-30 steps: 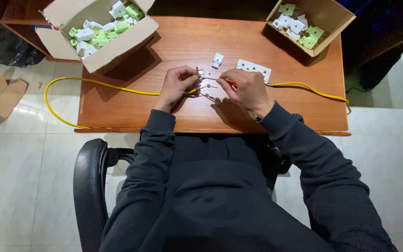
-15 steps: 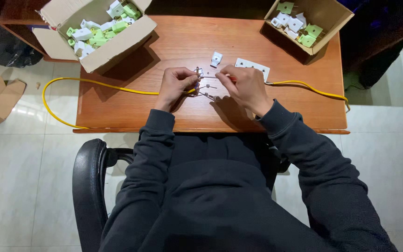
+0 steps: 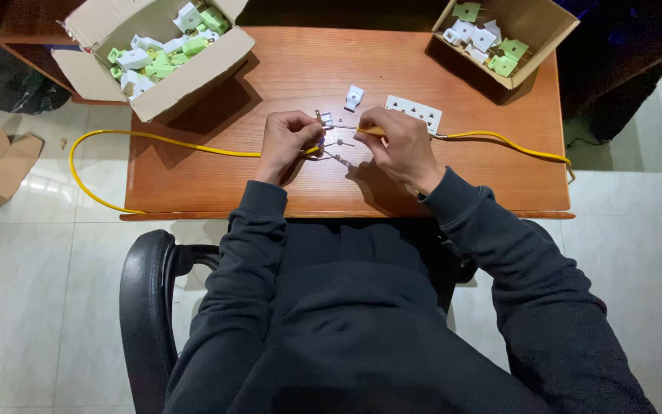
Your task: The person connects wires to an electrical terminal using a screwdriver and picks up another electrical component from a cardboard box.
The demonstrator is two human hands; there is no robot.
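My left hand (image 3: 285,142) pinches the end of a yellow cable (image 3: 162,139) at a small plug part (image 3: 325,119) with metal prongs, above the wooden table (image 3: 331,69). My right hand (image 3: 396,146) grips a thin yellow-handled tool (image 3: 368,130), likely a screwdriver, whose tip points at that part. Small metal pieces and a screw (image 3: 340,143) lie on the table between the hands. A white plug cover (image 3: 354,97) and a white socket strip (image 3: 414,113) lie just beyond the hands.
A cardboard box (image 3: 193,65) of white and green plug parts stands at the table's far left, a smaller one (image 3: 534,54) at the far right. The yellow cable loops off the left edge, another stretch (image 3: 507,144) runs right. A black chair (image 3: 147,307) is below.
My hands stay together over the table's middle. The right hand has shifted slightly on the tool, and the red bit seen near it earlier is hidden now.
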